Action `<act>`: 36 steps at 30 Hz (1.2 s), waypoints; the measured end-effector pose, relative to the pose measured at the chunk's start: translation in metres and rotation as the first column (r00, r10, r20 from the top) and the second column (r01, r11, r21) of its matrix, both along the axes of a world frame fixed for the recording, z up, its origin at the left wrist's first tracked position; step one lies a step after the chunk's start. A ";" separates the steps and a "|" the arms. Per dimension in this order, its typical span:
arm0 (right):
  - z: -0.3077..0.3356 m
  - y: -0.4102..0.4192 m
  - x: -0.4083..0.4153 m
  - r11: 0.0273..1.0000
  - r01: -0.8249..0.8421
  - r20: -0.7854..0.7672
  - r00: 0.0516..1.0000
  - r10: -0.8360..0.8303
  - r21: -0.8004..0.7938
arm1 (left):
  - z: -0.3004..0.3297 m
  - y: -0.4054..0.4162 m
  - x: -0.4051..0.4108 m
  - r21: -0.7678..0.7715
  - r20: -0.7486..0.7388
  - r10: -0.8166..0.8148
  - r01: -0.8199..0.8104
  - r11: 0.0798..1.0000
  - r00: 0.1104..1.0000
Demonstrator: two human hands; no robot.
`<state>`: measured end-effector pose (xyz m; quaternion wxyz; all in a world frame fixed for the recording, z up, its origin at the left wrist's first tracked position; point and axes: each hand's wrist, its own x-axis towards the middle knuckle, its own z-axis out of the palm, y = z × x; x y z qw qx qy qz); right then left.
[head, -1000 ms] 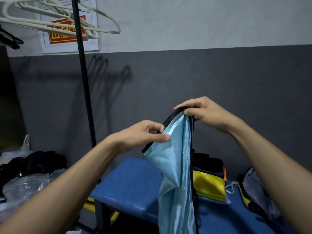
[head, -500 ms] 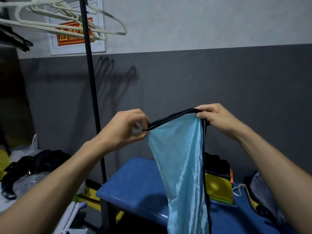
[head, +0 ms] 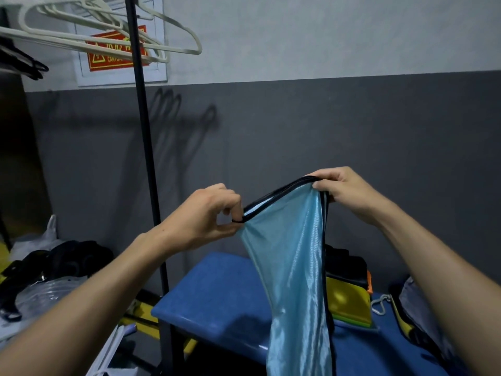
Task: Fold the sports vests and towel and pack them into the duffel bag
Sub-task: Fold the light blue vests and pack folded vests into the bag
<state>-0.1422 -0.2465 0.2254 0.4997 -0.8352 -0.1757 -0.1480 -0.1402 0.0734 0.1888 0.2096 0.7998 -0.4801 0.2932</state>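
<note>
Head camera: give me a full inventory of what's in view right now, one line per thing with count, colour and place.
Sports vest: one, light blue with black trim, held up over the bench, hanging down.
Folded stack: one pile, black on top, yellow and green below, on the bench behind the vest.
Bench: one, blue, lower centre.
Bag: one, grey with yellow edging, on the bench's right end, partly cut off.
Rack pole: one, black, upright on the left.
Hangers: several, white, on the rack top left.
Warning sign: one, red, on the wall behind the hangers.
Dark clothing: one heap, black, lower left.
Left hand: pinches the vest's trim.
Right hand: grips the trim's higher end.
</note>
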 end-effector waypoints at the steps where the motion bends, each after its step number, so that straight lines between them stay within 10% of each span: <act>1: 0.000 -0.001 0.000 1.000 0.000 -0.004 1.000 0.000 0.002 | 0.002 0.001 0.000 -0.010 -0.098 -0.011 0.010 1.000 0.995; 7: -0.005 -0.006 0.000 0.979 -0.080 -0.118 0.988 0.103 0.185 | 0.042 0.000 -0.008 -0.135 -0.635 -0.265 0.234 0.963 0.726; 14: -0.017 0.004 -0.008 0.853 -0.224 -0.123 0.941 0.315 0.471 | 0.095 -0.009 -0.015 -0.452 -0.770 -0.577 0.406 0.794 0.270; 17: -0.014 0.006 -0.008 0.821 -0.255 -0.088 0.935 0.345 0.510 | 0.121 -0.007 -0.018 0.048 -0.773 -0.116 0.239 0.970 0.624; 20: -0.003 0.000 -0.006 0.786 -0.202 -0.037 0.961 0.275 0.584 | 0.130 -0.010 -0.019 0.512 -0.335 0.309 -0.104 0.852 0.890; 23: 0.007 0.002 -0.006 0.760 -0.166 -0.017 0.974 0.227 0.629 | 0.121 -0.017 -0.023 0.464 -0.325 0.221 -0.049 0.884 0.919; 30: 0.004 0.000 -0.009 0.738 -0.097 -0.068 0.979 0.190 0.668 | 0.108 -0.020 -0.035 0.023 -0.744 -0.160 0.264 0.964 0.649; 33: 0.002 -0.007 -0.012 0.758 -0.102 -0.069 0.979 0.191 0.644 | 0.122 -0.016 -0.027 0.286 -0.387 0.165 -0.052 0.957 0.907; 36: 0.005 -0.014 -0.017 0.808 -0.079 -0.072 0.986 0.149 0.584 | 0.129 -0.019 -0.025 0.306 -0.100 0.334 -0.290 0.907 0.937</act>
